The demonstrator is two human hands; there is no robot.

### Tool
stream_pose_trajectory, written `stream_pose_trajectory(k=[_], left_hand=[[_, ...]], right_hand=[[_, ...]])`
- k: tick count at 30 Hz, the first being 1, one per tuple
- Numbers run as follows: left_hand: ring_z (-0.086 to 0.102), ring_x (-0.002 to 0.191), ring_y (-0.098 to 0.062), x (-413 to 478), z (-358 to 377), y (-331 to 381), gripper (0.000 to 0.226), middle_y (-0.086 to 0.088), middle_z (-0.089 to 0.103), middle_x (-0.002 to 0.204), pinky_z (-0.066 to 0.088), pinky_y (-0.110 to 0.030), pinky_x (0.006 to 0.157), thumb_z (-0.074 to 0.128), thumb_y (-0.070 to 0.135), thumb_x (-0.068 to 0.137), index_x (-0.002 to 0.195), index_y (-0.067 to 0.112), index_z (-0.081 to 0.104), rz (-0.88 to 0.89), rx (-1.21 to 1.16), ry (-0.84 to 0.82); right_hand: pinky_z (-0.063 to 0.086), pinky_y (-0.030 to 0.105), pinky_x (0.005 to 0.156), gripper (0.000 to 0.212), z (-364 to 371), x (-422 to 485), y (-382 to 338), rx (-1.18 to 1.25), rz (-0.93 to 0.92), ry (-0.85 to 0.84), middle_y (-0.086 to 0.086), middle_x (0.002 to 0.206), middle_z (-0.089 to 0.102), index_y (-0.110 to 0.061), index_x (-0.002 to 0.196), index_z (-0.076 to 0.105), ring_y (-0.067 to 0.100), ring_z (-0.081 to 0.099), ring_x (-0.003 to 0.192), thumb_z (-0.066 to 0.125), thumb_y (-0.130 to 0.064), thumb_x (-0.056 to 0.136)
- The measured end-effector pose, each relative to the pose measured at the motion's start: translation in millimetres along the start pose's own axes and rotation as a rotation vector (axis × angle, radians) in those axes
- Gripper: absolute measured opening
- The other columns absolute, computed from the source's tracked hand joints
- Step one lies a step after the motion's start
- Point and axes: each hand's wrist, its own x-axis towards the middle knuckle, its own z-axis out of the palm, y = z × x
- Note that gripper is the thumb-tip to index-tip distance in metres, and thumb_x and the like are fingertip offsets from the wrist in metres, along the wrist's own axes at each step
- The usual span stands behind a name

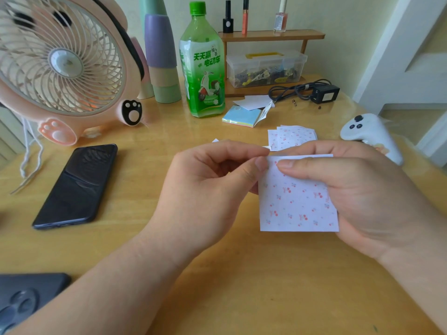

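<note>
Patterned paper [297,201] is being held over the wooden table [242,274] by both hands: the left hand [208,187] is pinching its top left corner between thumb and forefinger, the right hand [362,189] is pressing its top edge under the thumb, fingers behind. Just beyond the grip more printed sheets [290,139] are lying; a white controller [370,134] is sitting to its right, a dark phone [77,184] well left

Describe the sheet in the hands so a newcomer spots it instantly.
On the wooden table, look right of the black phone to the left hand and right hand. They pinch a white square sheet printed with small red motifs. Matching sheets lie flat behind it; only this one is held.
</note>
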Motion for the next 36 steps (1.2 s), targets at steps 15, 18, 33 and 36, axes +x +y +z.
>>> stream_pose_trajectory(k=[15, 18, 33, 36], left_hand=[[0.067, 0.061, -0.02, 8.5, -5.8, 3.2, 0.017, -0.011, 0.07, 0.069, 0.057, -0.027, 0.059, 0.063, -0.007, 0.088, 0.079, 0.004, 0.073, -0.294, -0.412, 0.037], [0.067, 0.072, -0.026, 11.8, -8.9, 3.7, 0.012, -0.022, 0.071, 0.086, 0.058, -0.037, 0.073, 0.062, -0.003, 0.089, 0.086, 0.002, 0.073, -0.404, -0.502, -0.002], [0.068, 0.09, -0.029, 13.5, -12.1, -0.8, 0.013, -0.026, 0.072, 0.111, 0.055, -0.034, 0.079, 0.061, -0.002, 0.092, 0.101, 0.001, 0.069, -0.686, -0.596, -0.033], [0.065, 0.086, -0.027, 13.9, -12.4, -1.2, 0.013, -0.02, 0.069, 0.102, 0.054, -0.03, 0.072, 0.061, -0.001, 0.092, 0.101, 0.002, 0.069, -0.682, -0.59, -0.06]], right_hand=[[0.062, 0.041, 0.069, 0.031, -1.8, -0.2, -11.6, 0.256, 0.041, -0.236, 0.021, 0.098, 0.076, -0.005, 0.087, 0.077, 0.031, 0.075, 0.092, 0.062, -0.029, 0.074], [0.057, 0.042, 0.051, 0.035, -7.3, 1.2, -9.6, 0.291, 0.04, -0.22, 0.029, 0.104, 0.072, -0.003, 0.082, 0.076, 0.039, 0.07, 0.087, 0.051, -0.024, 0.07], [0.056, 0.032, 0.075, 0.061, -9.8, 9.4, 6.9, -0.224, -0.558, -0.276, -0.004, 0.122, 0.064, -0.042, 0.119, 0.067, 0.016, 0.067, 0.1, 0.089, -0.056, 0.063], [0.056, 0.026, 0.083, 0.026, -8.5, 6.7, 7.7, -0.328, -0.66, -0.267, -0.003, 0.129, 0.062, -0.029, 0.096, 0.078, 0.022, 0.065, 0.112, 0.078, -0.05, 0.08]])
